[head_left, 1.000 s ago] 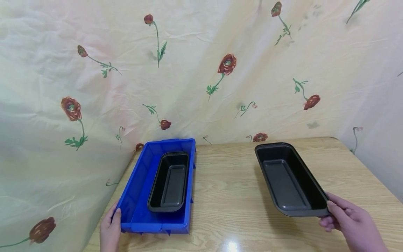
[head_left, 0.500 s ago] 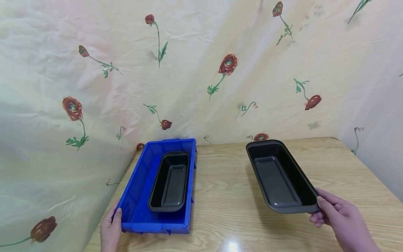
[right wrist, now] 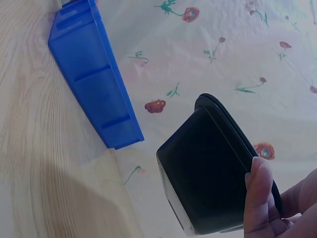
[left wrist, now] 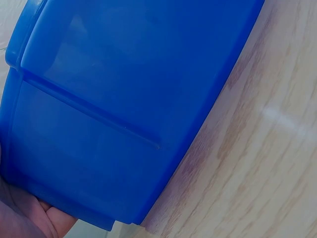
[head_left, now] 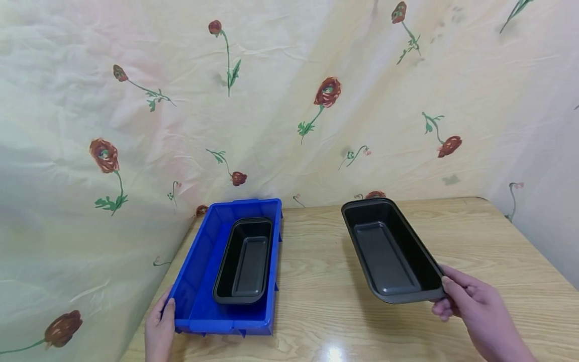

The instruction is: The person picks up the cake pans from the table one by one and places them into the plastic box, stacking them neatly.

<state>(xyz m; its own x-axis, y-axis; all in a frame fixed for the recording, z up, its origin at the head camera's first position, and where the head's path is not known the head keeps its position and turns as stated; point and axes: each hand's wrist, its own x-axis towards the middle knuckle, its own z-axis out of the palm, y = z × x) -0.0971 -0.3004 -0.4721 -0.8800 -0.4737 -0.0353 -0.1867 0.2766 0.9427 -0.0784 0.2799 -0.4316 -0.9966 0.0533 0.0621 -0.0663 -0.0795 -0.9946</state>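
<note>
A dark loaf pan (head_left: 386, 251) is held up over the right half of the table, tilted, its inside bare. My right hand (head_left: 472, 306) pinches its near right corner, thumb on the rim and fingers underneath; in the right wrist view the pan's outer wall (right wrist: 203, 173) faces the camera. A second dark loaf pan (head_left: 244, 261) lies inside a blue plastic bin (head_left: 194, 281), against its right side. My left hand (head_left: 160, 327) grips the bin's near left corner. In the left wrist view the bin's near wall (left wrist: 114, 99) covers most of the frame.
The wooden table (head_left: 316, 281) stretches between the bin and the held pan and out to the right. A flowered cloth (head_left: 271, 100) hangs behind the table and down its left side.
My right hand has carried the held loaf pan leftward and slightly up, closer to the bin. My left hand, the bin and the pan inside it have stayed in place.
</note>
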